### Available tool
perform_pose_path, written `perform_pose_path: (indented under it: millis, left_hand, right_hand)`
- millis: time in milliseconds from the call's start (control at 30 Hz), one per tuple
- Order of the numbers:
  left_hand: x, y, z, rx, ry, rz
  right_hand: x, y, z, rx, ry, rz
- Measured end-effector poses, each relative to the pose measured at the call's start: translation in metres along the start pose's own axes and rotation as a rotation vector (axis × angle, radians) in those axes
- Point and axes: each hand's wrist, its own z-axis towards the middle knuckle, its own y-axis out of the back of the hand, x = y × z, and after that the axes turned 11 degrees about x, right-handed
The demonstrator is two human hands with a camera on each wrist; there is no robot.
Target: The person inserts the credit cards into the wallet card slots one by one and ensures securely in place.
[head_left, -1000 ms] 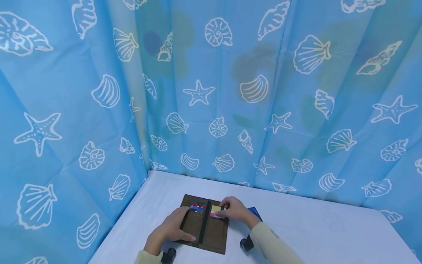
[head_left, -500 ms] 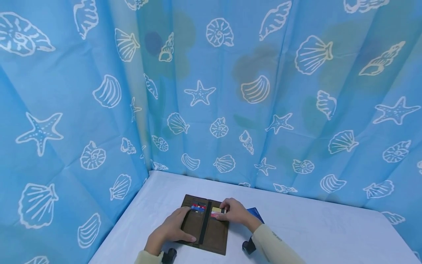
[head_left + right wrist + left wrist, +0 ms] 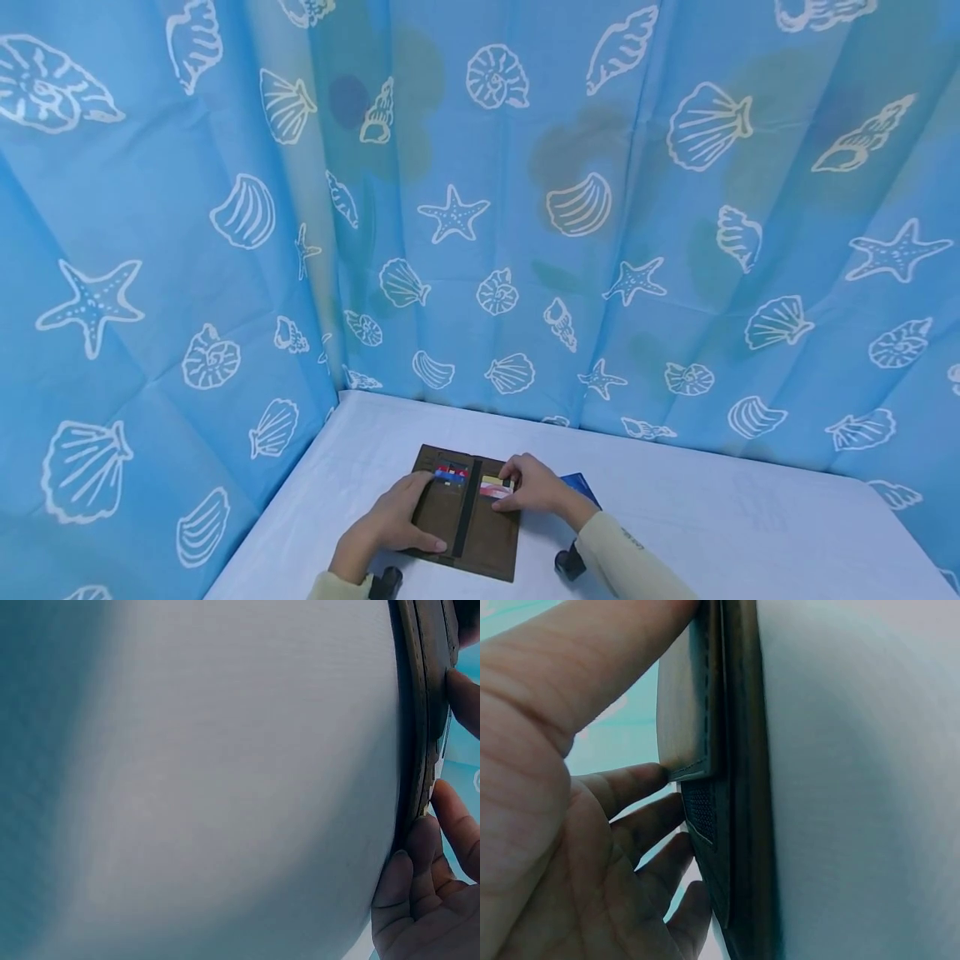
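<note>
A brown long wallet (image 3: 491,542) lies spread out on the white table, a dark strip running down its middle. Red and blue cards (image 3: 450,474) fill a slot on its left half; yellow, white and red cards (image 3: 495,487) show in a slot on the right half. My left hand (image 3: 393,512) rests across the left half, thumb low and fingertips near the left cards; in the left wrist view its fingers touch the wallet's edge. My right hand (image 3: 536,485) touches the right half, index finger by the card tops, thumb on the leather below them.
Partly hidden behind my right wrist lies a flat blue item (image 3: 582,485) on the white tablecloth (image 3: 712,533). A blue curtain (image 3: 480,208) with white shell prints stands along the table's back and left. A black wrist camera (image 3: 570,562) sits under my right sleeve.
The yellow card shows less above its slot than before. My right thumb has slid down off the cards onto the leather. The left hand has stayed in place.
</note>
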Motion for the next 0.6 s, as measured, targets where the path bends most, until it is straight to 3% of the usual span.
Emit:
perform_pose_path:
  millis: [600]
  left_hand:
    - [0.0031, -0.0015, 0.0018, 0.010, 0.012, -0.008]
  right_hand:
    - [-0.0037, 0.0043, -0.0032, 0.045, 0.027, -0.025]
